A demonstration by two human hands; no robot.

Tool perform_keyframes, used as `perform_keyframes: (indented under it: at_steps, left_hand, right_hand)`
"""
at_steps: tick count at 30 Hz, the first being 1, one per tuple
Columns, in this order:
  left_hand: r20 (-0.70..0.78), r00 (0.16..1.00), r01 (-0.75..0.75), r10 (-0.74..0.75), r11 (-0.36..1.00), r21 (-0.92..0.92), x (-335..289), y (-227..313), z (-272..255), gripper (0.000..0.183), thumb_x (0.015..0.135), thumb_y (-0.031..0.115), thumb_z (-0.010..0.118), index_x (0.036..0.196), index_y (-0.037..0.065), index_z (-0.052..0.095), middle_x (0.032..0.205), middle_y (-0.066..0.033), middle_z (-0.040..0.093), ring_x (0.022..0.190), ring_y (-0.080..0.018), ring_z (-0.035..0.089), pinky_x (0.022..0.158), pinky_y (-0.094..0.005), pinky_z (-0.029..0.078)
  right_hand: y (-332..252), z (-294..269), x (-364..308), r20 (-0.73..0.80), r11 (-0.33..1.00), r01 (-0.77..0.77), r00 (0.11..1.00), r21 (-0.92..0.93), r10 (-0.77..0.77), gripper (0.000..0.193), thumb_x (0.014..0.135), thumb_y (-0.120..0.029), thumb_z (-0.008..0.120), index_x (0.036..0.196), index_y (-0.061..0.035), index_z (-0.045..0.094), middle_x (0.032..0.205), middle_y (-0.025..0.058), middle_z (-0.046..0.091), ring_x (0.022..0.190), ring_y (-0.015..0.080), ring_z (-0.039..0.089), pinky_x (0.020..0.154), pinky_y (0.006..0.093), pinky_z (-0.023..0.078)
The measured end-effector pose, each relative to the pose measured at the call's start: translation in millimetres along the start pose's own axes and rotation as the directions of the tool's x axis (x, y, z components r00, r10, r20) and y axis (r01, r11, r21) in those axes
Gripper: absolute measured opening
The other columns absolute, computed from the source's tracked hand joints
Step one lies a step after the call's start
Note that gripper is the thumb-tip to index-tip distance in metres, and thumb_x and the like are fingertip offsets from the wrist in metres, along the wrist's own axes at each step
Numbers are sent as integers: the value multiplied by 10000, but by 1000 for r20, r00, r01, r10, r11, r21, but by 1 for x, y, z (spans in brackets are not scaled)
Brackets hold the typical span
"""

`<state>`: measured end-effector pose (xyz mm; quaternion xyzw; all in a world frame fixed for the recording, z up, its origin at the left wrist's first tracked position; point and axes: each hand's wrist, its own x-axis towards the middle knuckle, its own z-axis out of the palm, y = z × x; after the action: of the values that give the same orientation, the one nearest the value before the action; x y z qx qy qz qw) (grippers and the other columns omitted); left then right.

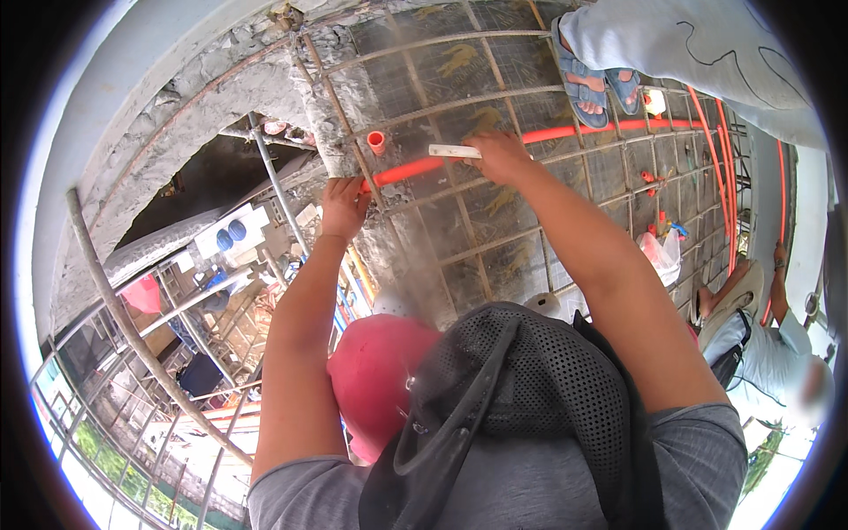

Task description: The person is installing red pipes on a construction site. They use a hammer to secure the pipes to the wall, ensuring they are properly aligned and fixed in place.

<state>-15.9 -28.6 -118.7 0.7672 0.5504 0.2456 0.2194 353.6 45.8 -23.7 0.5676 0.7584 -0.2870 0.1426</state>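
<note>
My left hand [344, 208] is closed around the near end of a long orange-red plastic pipe [411, 171], beside the broken concrete edge. The pipe runs right across a grid of steel bars. My right hand [499, 157] sits at the pipe and grips a white flat bar [454, 151]; its exact kind I cannot make out. The bar points left, just above the pipe. Between the hands, farther away, a short orange-red pipe piece [377, 142] shows its open mouth.
Steel bars [481, 35] form a grid over dark boards. An opening [203, 190] drops away at left. A person in sandals [590, 93] stands far right; another person [760, 344] crouches at right. A plastic bag [661, 256] lies nearer. A red cap [375, 371] fills the lower middle.
</note>
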Motion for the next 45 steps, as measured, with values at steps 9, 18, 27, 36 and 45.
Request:
perform_keyframes:
  at_steps: [9,18,27,36,45]
  left_hand:
    - [-2,970,239,-243,953,188,-15,3,-7,472,816,301,892,1252,166,774,1338,-38,658,1323,-319,523,1141,-507,413]
    - [-46,957,291,-287,936,197,-24,7,-6,333,875,333,862,1176,203,805,1334,-23,656,1338,-335,515,1149,-515,413]
    - [-84,969,240,-232,965,106,-20,0,-3,343,885,143,782,1226,176,772,1314,-71,669,1277,-371,558,1117,-512,458]
    - [92,962,254,-256,967,32,5,-17,-11,499,886,9,648,1322,229,748,1256,-78,675,1251,-316,610,1058,-449,523]
    - [204,925,287,-321,941,179,16,-10,-9,382,958,99,642,1300,236,742,1140,-105,655,1155,-351,661,981,-476,558]
  right_hand:
    - [2,0,0,-66,999,45,997,-2,-45,354,1011,-333,747,1313,-153,711,1248,114,725,1208,357,669,1052,519,487]
    - [-1,-3,5,-69,998,67,995,6,-67,339,1003,-345,747,1286,-160,730,1218,141,731,1184,385,673,1013,523,517]
    - [6,6,8,-86,998,57,995,-17,-58,363,1011,-410,726,1268,-153,729,1222,146,745,1161,390,694,978,529,532]
    - [1,0,6,-54,999,31,998,-14,-32,393,1010,-458,718,1278,-171,732,1215,143,746,1170,381,692,998,528,525]
    - [7,4,8,-82,997,79,993,-13,-80,344,1002,-362,736,1296,-183,732,1228,145,747,1185,385,688,1007,524,532]
